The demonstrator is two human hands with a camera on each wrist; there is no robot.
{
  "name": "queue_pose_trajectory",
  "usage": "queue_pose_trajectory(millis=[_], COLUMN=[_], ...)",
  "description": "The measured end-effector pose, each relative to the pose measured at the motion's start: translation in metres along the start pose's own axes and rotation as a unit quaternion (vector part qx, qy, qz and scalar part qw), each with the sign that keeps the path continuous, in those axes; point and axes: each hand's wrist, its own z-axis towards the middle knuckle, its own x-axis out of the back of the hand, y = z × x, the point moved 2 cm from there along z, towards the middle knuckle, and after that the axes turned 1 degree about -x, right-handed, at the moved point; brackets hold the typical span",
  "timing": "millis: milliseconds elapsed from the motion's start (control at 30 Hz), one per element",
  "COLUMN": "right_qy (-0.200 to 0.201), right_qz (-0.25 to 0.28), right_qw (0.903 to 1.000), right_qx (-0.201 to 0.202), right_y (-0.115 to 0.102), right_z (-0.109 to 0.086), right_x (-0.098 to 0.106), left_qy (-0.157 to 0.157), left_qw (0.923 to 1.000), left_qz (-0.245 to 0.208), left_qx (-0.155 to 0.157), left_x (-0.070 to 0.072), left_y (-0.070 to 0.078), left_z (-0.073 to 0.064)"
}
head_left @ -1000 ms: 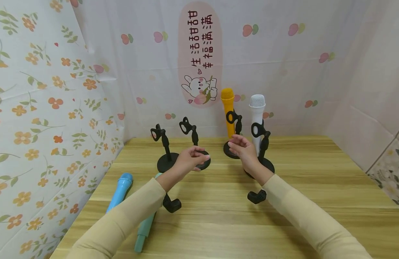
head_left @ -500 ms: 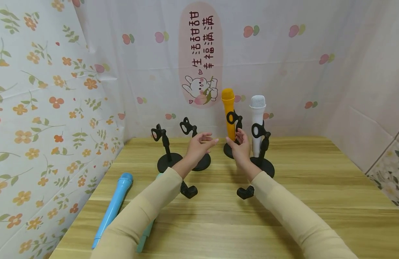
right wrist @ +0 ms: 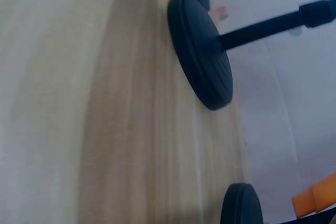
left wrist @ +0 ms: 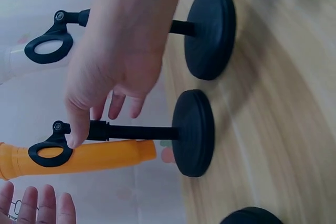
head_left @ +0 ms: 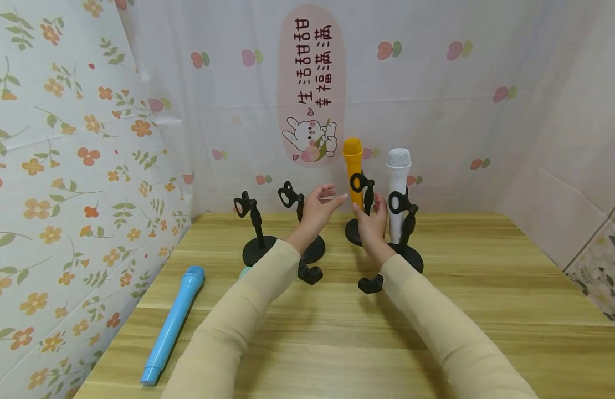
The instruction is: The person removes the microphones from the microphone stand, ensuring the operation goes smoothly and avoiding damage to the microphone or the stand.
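Observation:
A yellow-orange microphone [head_left: 353, 160] stands tilted in the clip of a black round-base microphone stand [head_left: 354, 231] at the back. My right hand [head_left: 373, 224] is beside this stand's stem. Its thumb overlaps the clip in the left wrist view, and its fingers hang loosely beyond the stem. My left hand [head_left: 319, 211] reaches toward the microphone from the left, fingers extended and apart from it; its fingertips [left wrist: 47, 205] show low in the left wrist view. A white microphone [head_left: 399, 166] in another black stand [head_left: 412, 257] is just right of my right hand.
Two black stands [head_left: 257, 249] with bare clips are at the left; my left arm partly covers the nearer-to-middle one [head_left: 314, 252]. A blue microphone [head_left: 173, 327] lies on the wooden table [head_left: 337, 354]. A green one [head_left: 245, 271] is mostly hidden under my left sleeve. Patterned cloth hangs behind.
Both hands have moved forward to the yellow-orange microphone and its stand. My left hand has swung right and upward in view; my right hand has come beside the stem. The microphones and stands stay put.

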Motion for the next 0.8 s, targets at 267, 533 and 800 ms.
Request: queue_pose_trajectory(millis=[267, 533, 800], right_qy=[0.016, 0.005, 0.003], right_qz=[0.038, 0.051, 0.051], right_qw=[0.9989, 0.9981, 0.9977], right_qx=[-0.022, -0.035, -0.046], right_y=[-0.003, -0.005, -0.006], right_z=[0.013, 0.019, 0.026], right_x=[-0.003, -0.006, -0.006], left_qy=[0.027, 0.036, 0.027], left_qw=[0.9996, 0.9993, 0.9992], left_qz=[-0.003, -0.005, -0.027], left_qx=[-0.002, -0.004, 0.006], left_x=[-0.017, -0.024, -0.032], left_y=[0.005, 0.005, 0.013], left_z=[0.021, 0.041, 0.056])
